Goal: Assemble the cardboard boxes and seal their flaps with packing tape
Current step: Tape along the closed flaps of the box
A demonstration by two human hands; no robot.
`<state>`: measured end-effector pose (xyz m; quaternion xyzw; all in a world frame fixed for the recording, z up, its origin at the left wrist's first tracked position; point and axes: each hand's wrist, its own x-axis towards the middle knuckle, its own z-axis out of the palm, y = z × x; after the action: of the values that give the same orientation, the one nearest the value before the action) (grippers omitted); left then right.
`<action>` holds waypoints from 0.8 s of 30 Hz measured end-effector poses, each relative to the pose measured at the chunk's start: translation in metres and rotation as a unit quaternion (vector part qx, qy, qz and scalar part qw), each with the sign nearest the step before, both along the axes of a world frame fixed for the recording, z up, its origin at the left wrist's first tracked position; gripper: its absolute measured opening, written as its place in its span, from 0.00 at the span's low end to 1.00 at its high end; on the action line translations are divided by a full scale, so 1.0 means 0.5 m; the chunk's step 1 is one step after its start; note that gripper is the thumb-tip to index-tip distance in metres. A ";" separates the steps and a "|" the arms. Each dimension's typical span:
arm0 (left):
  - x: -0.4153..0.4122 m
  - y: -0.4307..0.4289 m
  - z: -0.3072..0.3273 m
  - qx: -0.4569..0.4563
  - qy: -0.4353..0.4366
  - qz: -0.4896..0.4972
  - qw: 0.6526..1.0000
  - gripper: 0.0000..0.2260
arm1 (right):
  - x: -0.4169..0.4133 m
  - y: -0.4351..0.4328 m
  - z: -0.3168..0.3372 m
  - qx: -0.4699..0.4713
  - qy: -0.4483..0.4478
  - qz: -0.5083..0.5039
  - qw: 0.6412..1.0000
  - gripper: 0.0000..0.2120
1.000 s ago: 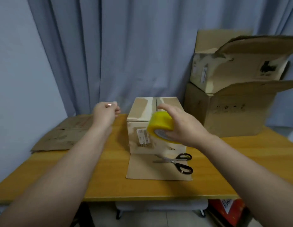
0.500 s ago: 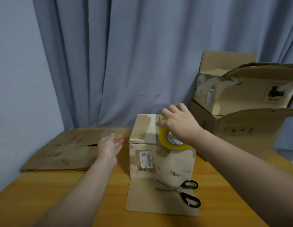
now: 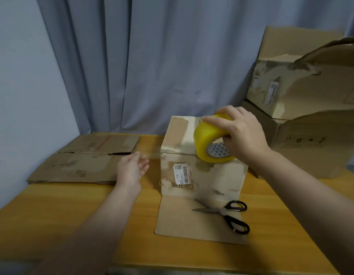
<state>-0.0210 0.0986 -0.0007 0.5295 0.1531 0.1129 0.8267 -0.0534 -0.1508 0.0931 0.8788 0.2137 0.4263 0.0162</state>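
A small cardboard box (image 3: 202, 175) stands in the middle of the wooden table (image 3: 73, 211), its top flaps folded shut and one lower flap lying flat toward me. My right hand (image 3: 241, 133) grips a yellow roll of packing tape (image 3: 209, 141) resting on the box's top front edge. My left hand (image 3: 132, 169) hovers just left of the box, fingers apart, holding nothing. Black-handled scissors (image 3: 229, 215) lie on the flat flap in front of the box.
Flattened cardboard (image 3: 83, 161) lies at the back left of the table. Two larger open boxes (image 3: 311, 120) are stacked at the right, flaps sticking out. A grey curtain (image 3: 152, 56) hangs behind the table.
My right hand has tilted the tape roll and brought it toward the box's front edge. My left hand has dropped from mid-air and opened beside the box.
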 end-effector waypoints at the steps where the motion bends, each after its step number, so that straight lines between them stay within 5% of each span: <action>1: -0.002 -0.002 0.001 0.000 0.000 0.006 1.000 0.04 | -0.001 0.006 0.002 -0.015 -0.001 -0.008 1.000 0.29; 11: -0.005 -0.015 0.013 0.032 -0.021 0.019 0.999 0.04 | -0.016 0.022 -0.004 -0.046 -0.014 -0.076 0.996 0.27; 24: 0.005 -0.037 -0.023 0.048 0.098 0.011 0.994 0.08 | -0.021 0.039 -0.012 -0.054 -0.053 -0.086 0.993 0.22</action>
<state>-0.0186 0.0802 -0.0124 0.5753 0.2339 0.0770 0.7800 -0.0640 -0.1315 0.0872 0.8680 0.1593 0.4568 0.1118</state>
